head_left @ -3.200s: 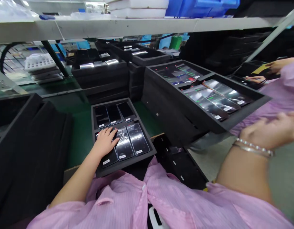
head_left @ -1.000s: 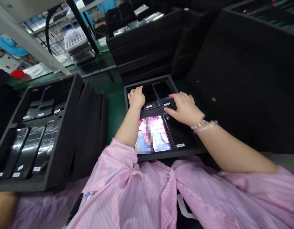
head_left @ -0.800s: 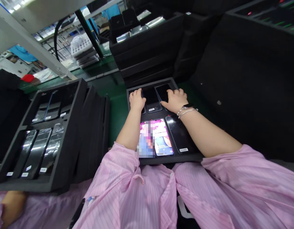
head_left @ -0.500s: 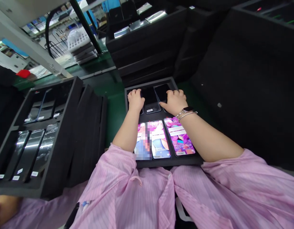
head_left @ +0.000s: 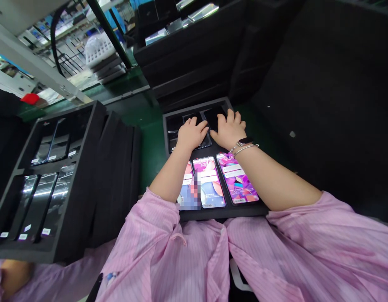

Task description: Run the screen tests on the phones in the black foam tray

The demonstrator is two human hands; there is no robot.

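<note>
My left hand (head_left: 192, 133) lies over the middle dark phone (head_left: 207, 141) in the far row of a black tray (head_left: 165, 126), its fingers apart on the screen. Over the right dark phone (head_left: 211, 116) of that row rests my right hand (head_left: 228, 131), fingers spread; a bracelet and a dark band circle its wrist. The left dark phone (head_left: 173, 133) lies uncovered beside my left hand. In the near row, three phones glow: a left lit phone (head_left: 185, 191), partly behind my forearm, a middle lit phone (head_left: 211, 188) and a right lit phone (head_left: 239, 182).
On the left, a black tray (head_left: 77, 167) of several dark phones tops a stack. Behind my tray stands another black tray stack (head_left: 194, 63), with black material (head_left: 323, 105) on the right. A white basket (head_left: 98, 50) sits farther back. Another person's arm (head_left: 16, 274) shows at lower left.
My left hand has moved right, from the left dark phone to the middle one. My right hand stays over the right dark phone, its fingers spread wider. The view has shifted slightly.
</note>
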